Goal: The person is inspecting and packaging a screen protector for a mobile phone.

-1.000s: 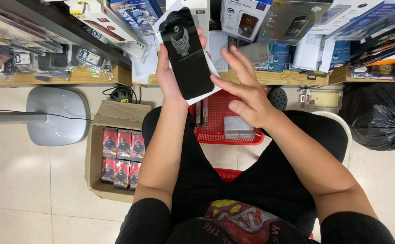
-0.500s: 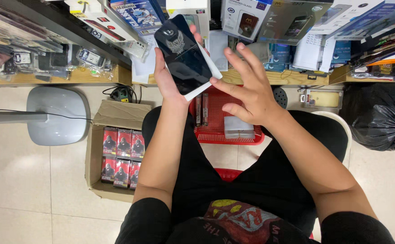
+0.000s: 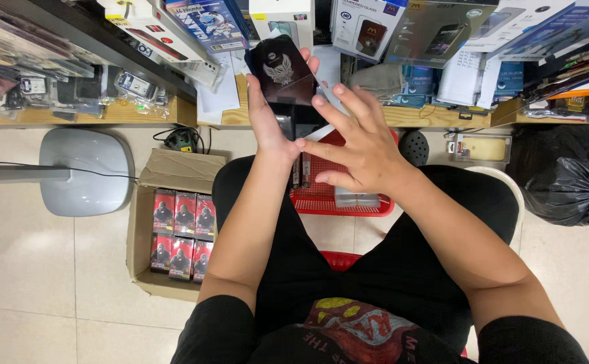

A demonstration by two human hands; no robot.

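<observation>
Left hand (image 3: 267, 128) clamped on dark glossy panel (image 3: 282, 71), held far over red basket (image 3: 321, 189); right hand (image 3: 362, 152) splayed open just beside; edge-only grip, slip likely

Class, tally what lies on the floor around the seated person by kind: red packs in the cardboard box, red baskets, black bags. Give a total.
Red packs in the box: 6
Red baskets: 1
Black bags: 1
Total: 8
</observation>
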